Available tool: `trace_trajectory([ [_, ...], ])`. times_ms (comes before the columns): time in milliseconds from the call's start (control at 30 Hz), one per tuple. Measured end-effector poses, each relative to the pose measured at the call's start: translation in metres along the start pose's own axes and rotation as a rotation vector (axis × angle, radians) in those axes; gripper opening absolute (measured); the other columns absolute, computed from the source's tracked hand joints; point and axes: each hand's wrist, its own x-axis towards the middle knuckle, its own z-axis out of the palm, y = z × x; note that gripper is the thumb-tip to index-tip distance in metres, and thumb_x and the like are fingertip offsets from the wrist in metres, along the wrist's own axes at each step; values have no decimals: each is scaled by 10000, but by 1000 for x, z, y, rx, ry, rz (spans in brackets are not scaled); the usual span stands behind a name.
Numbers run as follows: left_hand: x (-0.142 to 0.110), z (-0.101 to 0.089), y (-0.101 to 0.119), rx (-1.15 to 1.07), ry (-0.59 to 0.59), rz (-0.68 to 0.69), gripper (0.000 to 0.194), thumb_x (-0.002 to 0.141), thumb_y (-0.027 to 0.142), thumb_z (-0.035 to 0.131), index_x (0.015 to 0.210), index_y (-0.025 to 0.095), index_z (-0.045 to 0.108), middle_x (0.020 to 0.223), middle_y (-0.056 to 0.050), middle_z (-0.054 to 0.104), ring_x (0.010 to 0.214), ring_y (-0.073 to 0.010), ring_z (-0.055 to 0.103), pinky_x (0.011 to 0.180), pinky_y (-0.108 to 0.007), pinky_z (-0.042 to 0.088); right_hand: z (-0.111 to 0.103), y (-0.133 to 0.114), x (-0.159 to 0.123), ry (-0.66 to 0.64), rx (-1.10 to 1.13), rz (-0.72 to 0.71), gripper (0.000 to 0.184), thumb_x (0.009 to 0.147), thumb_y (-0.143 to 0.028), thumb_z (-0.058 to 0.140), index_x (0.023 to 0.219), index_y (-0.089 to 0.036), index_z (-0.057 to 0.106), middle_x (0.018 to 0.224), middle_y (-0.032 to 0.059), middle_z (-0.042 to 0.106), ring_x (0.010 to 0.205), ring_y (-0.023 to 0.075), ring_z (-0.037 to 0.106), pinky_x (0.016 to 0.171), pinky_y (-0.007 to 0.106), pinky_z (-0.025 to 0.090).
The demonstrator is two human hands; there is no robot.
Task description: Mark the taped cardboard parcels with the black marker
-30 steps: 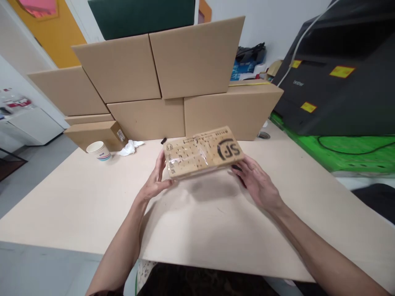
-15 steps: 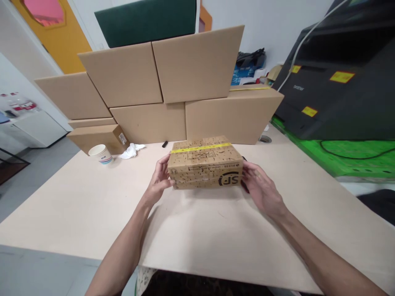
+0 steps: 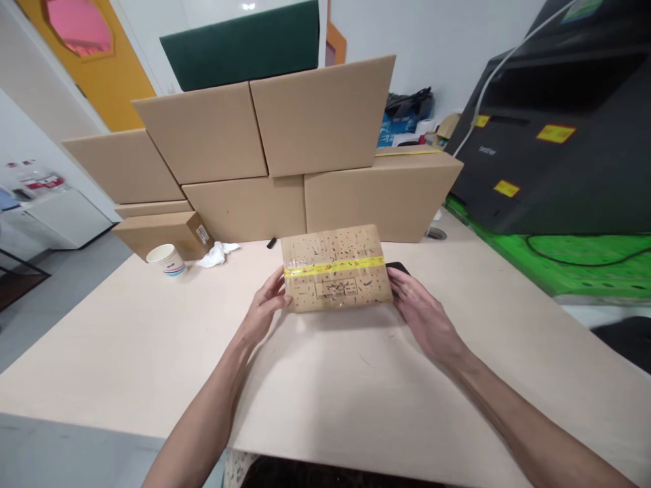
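A small cardboard box [image 3: 333, 244] with dark speckles and a strip of yellow tape is held between my two hands, its taped face tilted toward me. My left hand [image 3: 264, 303] grips the left end, with the thumb at the near lower corner. On the opposite end, my right hand [image 3: 424, 315] is closed against the side, its fingertips partly hidden. A dark object [image 3: 397, 267] shows behind the right fingers; I cannot tell what it is. A shadow lies on the table [image 3: 346, 400] under the box.
Large cardboard boxes [image 3: 323, 118] are stacked at the back, a dark green box [image 3: 244, 47] on top. To the left stand a paper cup [image 3: 167, 260], a crumpled tissue [image 3: 216, 254] and a small black item [image 3: 271, 242]. A black Brother printer [image 3: 513, 149] is at the right.
The box has been tipped in my hands: the side with the SF logo has turned out of sight, and the taped face now points toward me. My right hand has shifted slightly left.
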Motion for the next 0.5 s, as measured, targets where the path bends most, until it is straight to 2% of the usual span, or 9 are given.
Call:
trace_trajectory([
  [100, 2, -5, -2, -9, 70, 101, 658, 666, 208, 805, 1311, 283, 693, 1484, -62, 651, 1473, -339, 484, 1198, -472, 369, -2, 1, 2, 19, 23, -54, 401, 931, -558, 654, 1273, -355, 703, 1444, 53, 684, 1412, 316, 569, 1200, 555, 433],
  [200, 3, -5, -3, -7, 112, 118, 534, 789, 383, 778, 1301, 257, 693, 1478, -92, 647, 1417, -337, 534, 1162, -484, 403, -1, 3, 3, 45, 31, -28, 382, 913, -566, 676, 1227, -353, 722, 1405, 53, 710, 1385, 320, 594, 1183, 565, 448],
  [333, 1, 2, -3, 70, 90, 81, 658, 901, 658, 652, 1422, 257, 635, 1617, -119, 517, 1475, -363, 477, 1161, -515, 423, 1, 6, 2, 18, -42, 19, 444, 902, -612, 683, 1244, -332, 720, 1377, 77, 726, 1370, 345, 604, 1165, 604, 443],
  [433, 0, 4, -3, 117, 64, 114, 710, 900, 713, 631, 1452, 268, 620, 1667, -108, 453, 1521, -374, 430, 1207, -537, 397, 1, 8, 1, 1, -53, 5, 451, 917, -597, 673, 1287, -340, 701, 1405, 72, 708, 1378, 341, 596, 1156, 607, 455],
  [500, -1, 0, -3, 162, 39, 167, 744, 888, 743, 627, 1478, 290, 600, 1703, -87, 400, 1581, -377, 339, 1260, -552, 340, 0, 9, 1, -5, -1, 19, 430, 917, -584, 675, 1282, -358, 698, 1413, 55, 700, 1360, 328, 610, 1133, 594, 490],
])
